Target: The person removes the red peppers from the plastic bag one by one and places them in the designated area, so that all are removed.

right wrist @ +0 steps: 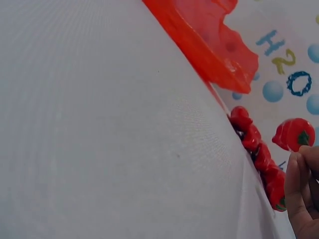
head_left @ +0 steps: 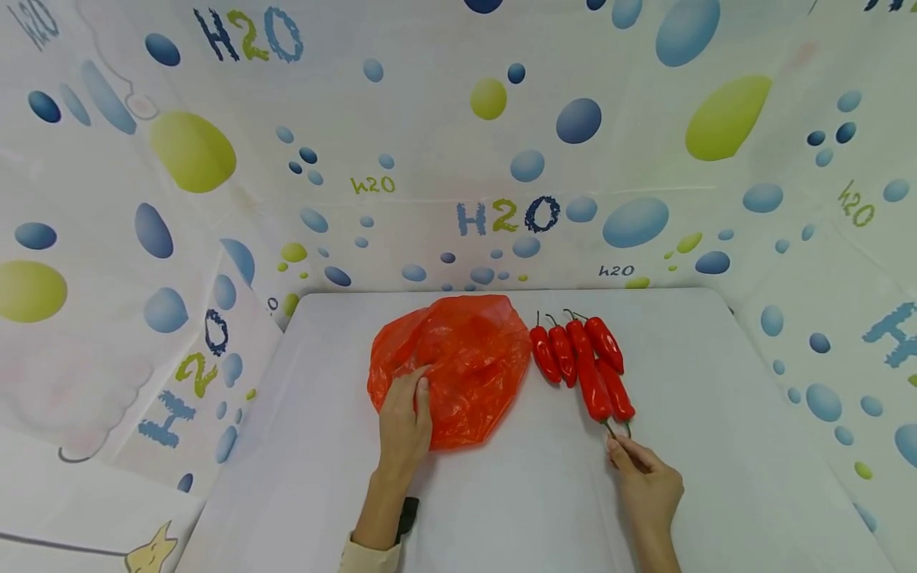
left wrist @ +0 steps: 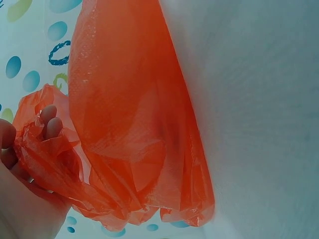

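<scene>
A thin orange-red plastic bag [head_left: 466, 366] bulges over the middle of the table. My left hand [head_left: 404, 422] grips the bag's near-left side; in the left wrist view, its fingers curl into the gathered film [left wrist: 50, 154]. To the right, my right hand [head_left: 648, 481] pinches the green stem of a long red chili pepper [head_left: 591, 388] between thumb and fingertips. Seen from the right wrist, that pepper [right wrist: 294, 134] hangs raised above the other peppers. Several more red chili peppers [head_left: 563, 352] lie in a group beside the bag, their stems mostly pointing away from me.
The white tabletop [head_left: 716, 382] extends around both hands. Behind it and at both sides stand sheets [head_left: 430, 119] printed with blue and green drops and "H2O". A dark band [head_left: 408, 516] sits at my left wrist, next to a beige sleeve [head_left: 368, 557].
</scene>
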A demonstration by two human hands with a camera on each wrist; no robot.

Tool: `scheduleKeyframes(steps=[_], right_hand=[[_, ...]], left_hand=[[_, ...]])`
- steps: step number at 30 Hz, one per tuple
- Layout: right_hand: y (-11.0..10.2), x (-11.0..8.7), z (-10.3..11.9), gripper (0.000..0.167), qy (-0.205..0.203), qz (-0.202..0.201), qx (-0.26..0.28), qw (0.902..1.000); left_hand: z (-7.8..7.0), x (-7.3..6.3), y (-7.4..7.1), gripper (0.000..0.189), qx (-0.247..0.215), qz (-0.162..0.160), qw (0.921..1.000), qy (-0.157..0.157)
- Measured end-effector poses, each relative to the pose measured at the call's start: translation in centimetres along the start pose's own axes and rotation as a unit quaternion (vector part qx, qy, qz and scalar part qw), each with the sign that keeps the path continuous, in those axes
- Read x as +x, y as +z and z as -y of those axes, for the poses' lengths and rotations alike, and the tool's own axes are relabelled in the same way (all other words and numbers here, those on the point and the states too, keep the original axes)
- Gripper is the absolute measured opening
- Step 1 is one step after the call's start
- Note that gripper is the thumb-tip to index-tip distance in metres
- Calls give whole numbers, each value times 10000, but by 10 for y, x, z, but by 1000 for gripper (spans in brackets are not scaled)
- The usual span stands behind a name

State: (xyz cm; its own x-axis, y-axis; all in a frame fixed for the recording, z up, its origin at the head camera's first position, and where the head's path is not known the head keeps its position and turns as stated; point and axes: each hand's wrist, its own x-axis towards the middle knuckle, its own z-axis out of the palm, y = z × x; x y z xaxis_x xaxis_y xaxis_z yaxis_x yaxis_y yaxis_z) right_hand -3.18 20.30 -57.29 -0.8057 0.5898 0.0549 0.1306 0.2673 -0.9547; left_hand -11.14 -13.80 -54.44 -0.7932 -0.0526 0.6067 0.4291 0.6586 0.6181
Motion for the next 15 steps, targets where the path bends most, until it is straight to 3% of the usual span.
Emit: scheduleKeyframes(steps=[15], right_hand=[[0,-2,-7,19,131,44,-51,9999]], left_hand=[[-1,1,1,32,109,-149,9997,165]])
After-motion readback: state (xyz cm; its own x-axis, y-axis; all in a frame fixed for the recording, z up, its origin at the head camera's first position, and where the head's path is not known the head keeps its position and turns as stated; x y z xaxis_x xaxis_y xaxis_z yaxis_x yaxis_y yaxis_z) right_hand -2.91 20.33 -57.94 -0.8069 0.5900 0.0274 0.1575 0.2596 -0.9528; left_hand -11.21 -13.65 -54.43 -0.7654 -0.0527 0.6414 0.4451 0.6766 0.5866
